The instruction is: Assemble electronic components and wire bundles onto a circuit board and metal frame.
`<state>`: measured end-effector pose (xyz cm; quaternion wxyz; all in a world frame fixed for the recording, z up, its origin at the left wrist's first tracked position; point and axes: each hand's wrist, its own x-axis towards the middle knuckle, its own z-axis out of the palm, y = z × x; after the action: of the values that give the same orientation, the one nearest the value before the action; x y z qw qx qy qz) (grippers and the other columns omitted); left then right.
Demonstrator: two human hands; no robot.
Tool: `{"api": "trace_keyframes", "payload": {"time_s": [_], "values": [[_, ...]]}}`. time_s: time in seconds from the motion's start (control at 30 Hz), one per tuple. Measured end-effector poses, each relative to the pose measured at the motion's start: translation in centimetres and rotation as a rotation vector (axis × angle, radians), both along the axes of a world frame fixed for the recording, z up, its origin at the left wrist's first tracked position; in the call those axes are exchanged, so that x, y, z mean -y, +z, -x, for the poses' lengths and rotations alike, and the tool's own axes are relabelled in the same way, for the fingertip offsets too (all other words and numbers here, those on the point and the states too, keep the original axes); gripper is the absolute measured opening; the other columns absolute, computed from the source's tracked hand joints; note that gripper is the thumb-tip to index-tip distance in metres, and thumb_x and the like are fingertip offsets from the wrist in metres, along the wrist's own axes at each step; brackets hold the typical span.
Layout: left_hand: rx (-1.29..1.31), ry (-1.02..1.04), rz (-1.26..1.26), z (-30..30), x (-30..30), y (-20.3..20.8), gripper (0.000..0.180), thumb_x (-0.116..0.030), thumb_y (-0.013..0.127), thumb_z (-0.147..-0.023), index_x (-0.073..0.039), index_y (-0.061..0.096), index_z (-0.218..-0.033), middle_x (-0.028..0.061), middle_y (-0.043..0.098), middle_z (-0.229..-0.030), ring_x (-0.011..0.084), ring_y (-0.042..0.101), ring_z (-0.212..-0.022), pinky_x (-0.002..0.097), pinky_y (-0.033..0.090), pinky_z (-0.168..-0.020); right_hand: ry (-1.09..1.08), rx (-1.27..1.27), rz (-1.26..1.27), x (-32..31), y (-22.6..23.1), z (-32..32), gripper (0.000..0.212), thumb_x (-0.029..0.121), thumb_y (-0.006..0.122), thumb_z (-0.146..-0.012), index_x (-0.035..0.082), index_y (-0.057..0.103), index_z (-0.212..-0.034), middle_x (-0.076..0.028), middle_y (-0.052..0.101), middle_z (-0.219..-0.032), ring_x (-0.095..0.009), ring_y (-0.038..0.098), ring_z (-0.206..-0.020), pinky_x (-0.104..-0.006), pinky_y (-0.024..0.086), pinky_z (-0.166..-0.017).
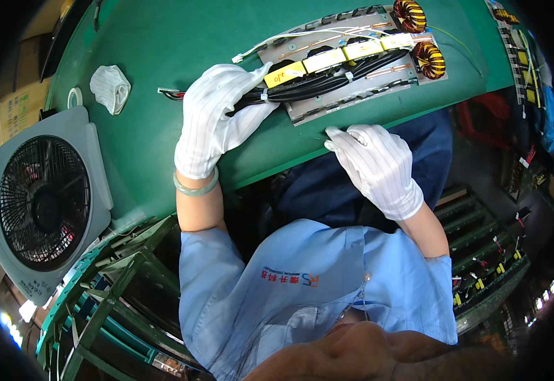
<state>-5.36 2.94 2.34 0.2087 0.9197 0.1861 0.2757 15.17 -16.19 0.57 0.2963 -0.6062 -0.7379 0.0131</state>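
A metal plate assembly (302, 114) lies on the green bench with a row of yellow-wrapped transformers (324, 60) along it. Two copper-wound toroid coils (429, 60) sit at its right end. A black cable bundle (315, 91), held by white cable ties, runs along the plate. My left hand (216, 120), in a white striped glove, closes round the bundle's left end; its wire tips (170, 94) stick out beyond the fingers. My right hand (378, 168), gloved alike, hovers by the bench's near edge, below the plate. Its fingertips are pinched together; anything between them is too small to make out.
A grey box fan (45, 197) stands at the left. A crumpled white glove (110, 89) and a roll of tape (74, 97) lie on the bench (143, 38). More wired assemblies (528, 76) are at the far right, and a green slatted rack (486, 247) stands below right.
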Motion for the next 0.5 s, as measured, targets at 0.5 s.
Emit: {"api": "trace_keyframes", "payload": {"time_s": [0.5], "values": [[0.019,0.006,-0.021,0.2,0.0,-0.3,0.046,-0.02,0.087,-0.068,-0.003,0.073,-0.108,0.0117,0.07,-0.088,0.0306,0.068,-0.081,0.0384,0.055,-0.078,0.175,0.048,0.077,2.2,0.4,-0.2,0.026,0.02,0.073,-0.083,0.008,0.071,-0.106,-0.001,0.056,-0.084,-0.014,0.056,-0.068,-0.0289,0.039,-0.051]]}}
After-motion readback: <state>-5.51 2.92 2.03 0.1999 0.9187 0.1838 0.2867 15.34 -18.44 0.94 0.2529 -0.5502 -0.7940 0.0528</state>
